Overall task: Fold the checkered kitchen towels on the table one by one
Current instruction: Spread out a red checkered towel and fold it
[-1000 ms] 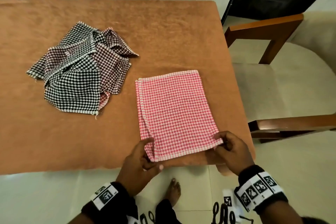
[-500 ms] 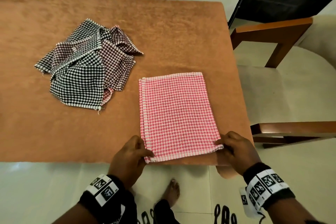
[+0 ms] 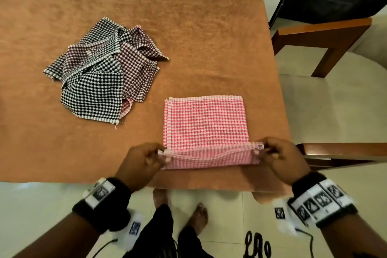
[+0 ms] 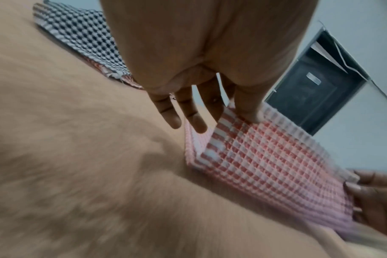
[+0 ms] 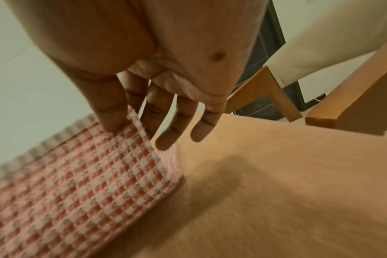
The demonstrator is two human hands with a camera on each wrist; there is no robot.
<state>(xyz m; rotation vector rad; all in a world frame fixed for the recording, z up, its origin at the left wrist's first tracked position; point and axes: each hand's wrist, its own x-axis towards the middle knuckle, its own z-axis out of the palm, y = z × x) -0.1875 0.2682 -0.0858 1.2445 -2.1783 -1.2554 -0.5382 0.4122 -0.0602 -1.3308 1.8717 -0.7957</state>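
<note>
Head view: the near edge of the red towel (image 3: 204, 123), flat half a second ago, is now lifted off the worktop (image 3: 209, 48); the next fold has begun. One red towel, one unfolded heap (image 3: 102, 73), count indeterminate. Left wrist: left hand (image 4: 201, 97) pinches its corner. Right wrist: right hand (image 5: 157, 104) likewise.

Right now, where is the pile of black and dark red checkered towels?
In the head view the pile of towels lies on the left part of the table, up and left of the pink towel that both hands are folding.
</note>
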